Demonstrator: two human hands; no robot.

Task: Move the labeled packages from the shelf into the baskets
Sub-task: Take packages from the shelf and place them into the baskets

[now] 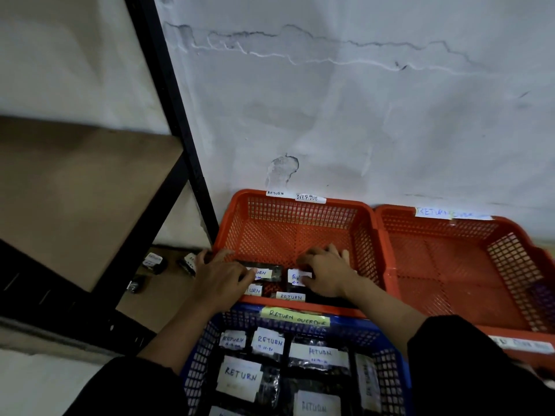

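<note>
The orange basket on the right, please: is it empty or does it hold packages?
Empty: the right orange basket shows only bare mesh floor.

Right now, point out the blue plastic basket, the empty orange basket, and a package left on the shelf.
Blue plastic basket (200,360), head view, left wall.
Empty orange basket (450,265), head view, floor.
Shelf package (153,261), head view, white label.

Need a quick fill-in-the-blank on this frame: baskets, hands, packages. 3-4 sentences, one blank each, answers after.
1. Both hands, the left hand and the right hand, reach into the left ____ basket.
2. The basket nearest the camera, full of labeled packages, is ____ in colour.
3. The handwritten word on most package labels is ____.
4. A few packages remain on the bottom ____ at the left.

Missing words: orange; blue; RETURN; shelf
</note>
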